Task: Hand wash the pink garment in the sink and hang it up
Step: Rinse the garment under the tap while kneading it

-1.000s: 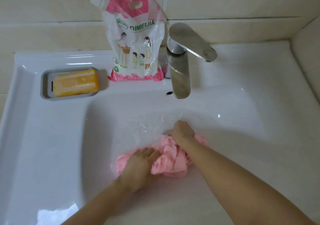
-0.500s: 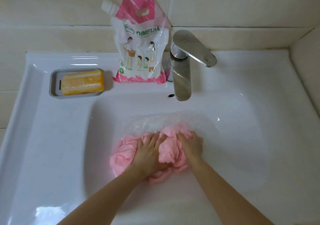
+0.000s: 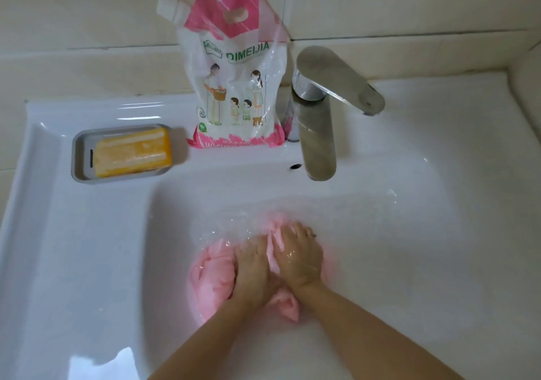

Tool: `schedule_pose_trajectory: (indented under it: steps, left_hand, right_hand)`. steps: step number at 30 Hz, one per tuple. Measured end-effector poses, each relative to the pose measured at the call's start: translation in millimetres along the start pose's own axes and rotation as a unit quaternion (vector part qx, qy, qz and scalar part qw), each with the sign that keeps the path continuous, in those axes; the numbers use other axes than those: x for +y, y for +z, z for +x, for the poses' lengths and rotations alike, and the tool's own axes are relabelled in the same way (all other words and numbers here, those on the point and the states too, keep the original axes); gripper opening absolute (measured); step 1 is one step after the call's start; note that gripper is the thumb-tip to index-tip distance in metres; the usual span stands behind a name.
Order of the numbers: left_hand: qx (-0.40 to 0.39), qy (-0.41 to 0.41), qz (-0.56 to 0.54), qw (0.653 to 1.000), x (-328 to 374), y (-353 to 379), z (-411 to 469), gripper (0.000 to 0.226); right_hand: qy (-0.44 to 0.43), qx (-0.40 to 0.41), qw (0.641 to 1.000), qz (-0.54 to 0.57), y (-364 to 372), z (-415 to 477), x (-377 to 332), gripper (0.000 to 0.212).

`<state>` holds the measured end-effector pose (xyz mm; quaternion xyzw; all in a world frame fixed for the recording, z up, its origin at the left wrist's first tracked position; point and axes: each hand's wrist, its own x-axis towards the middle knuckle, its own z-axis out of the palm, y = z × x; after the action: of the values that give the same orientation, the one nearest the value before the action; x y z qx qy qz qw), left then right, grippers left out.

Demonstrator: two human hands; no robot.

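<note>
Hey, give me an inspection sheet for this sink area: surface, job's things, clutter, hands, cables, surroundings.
Surface: white sink, wet, shallow water in the basin.
Job's things: pink garment bunched in the water; detergent pouch upright on the back ledge beside the faucet.
Clutter: yellow soap bar in a grey soap dish on the left ledge.
Grippers: left hand and right hand side by side, both pressing on the garment.
Cables: nothing seen.
Surroundings: beige tiled wall behind.

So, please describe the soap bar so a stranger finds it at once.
Start at the white sink; on its back ledge, left of the steel faucet and the pink detergent pouch, lies a grey dish. The soap bar inside is the only orange thing there.
</note>
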<state>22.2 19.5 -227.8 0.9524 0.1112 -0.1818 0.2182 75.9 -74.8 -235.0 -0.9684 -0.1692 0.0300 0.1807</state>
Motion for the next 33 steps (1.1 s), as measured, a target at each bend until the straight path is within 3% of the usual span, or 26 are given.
schedule_pose_trajectory:
  steps: [2, 4, 6, 7, 8, 10, 13, 15, 17, 21, 24, 27, 29, 30, 32, 33]
  left_hand:
    - [-0.025, -0.010, 0.026, 0.999, 3, -9, -2, 0.060]
    - [0.044, 0.022, 0.030, 0.998, 0, -16, -7, 0.058]
    - [0.084, 0.080, 0.094, 0.989, -14, -14, -16, 0.070]
    - [0.125, 0.100, 0.129, 0.979, -25, -12, -19, 0.076]
    - [0.137, 0.094, 0.141, 0.976, -34, -12, -23, 0.081]
    - [0.132, 0.082, 0.140, 0.978, -41, -9, -28, 0.087]
    - [0.114, 0.060, 0.130, 0.983, -31, -6, -29, 0.083]
    - [0.101, 0.045, 0.099, 0.989, -24, -8, -26, 0.090]
    - [0.121, 0.045, 0.070, 0.989, -26, -4, -22, 0.092]
    - [0.120, 0.039, 0.087, 0.988, -24, 2, -17, 0.096]
    - [0.135, 0.024, 0.105, 0.985, -18, 2, -18, 0.097]
    - [0.167, 0.039, 0.061, 0.983, -19, 4, -17, 0.075]
    - [0.147, 0.042, 0.014, 0.988, -22, 3, -15, 0.067]
    - [0.130, 0.043, -0.006, 0.991, -22, 1, -14, 0.065]
    - [0.115, 0.048, -0.019, 0.992, -23, 2, -12, 0.065]
    - [0.110, 0.049, -0.025, 0.992, -23, 3, -12, 0.067]
  right_hand:
    - [0.037, -0.020, 0.999, 0.021, -3, 14, -3, 0.019]
    - [0.109, -0.046, 0.988, 0.095, -15, 27, -5, 0.015]
    - [0.232, -0.050, 0.949, 0.207, -30, 31, 4, 0.007]
    - [0.257, -0.033, 0.936, 0.237, -39, 28, 10, 0.020]
    - [0.232, -0.010, 0.946, 0.225, -45, 23, 15, 0.030]
    - [0.100, -0.004, 0.983, 0.152, -50, 11, 18, 0.039]
    - [0.016, -0.077, 0.994, 0.077, -32, 5, 10, 0.056]
    - [-0.004, -0.086, 0.995, 0.041, -18, 1, 2, 0.052]
    - [-0.028, -0.030, 0.999, 0.013, -5, -5, -5, 0.038]
    - [-0.037, 0.044, 0.998, 0.007, 11, 0, 1, 0.026]
    - [-0.004, 0.002, 1.000, 0.015, 12, 18, -1, 0.028]
    - [0.121, -0.017, 0.986, 0.113, -4, 38, -13, 0.030]
    - [0.226, 0.006, 0.941, 0.253, -19, 34, -12, 0.034]
    - [0.226, 0.038, 0.925, 0.304, -28, 26, -9, 0.034]
    - [0.120, 0.080, 0.948, 0.282, -46, 3, -7, 0.032]
    - [0.058, 0.058, 0.961, 0.262, -50, -8, -8, 0.037]
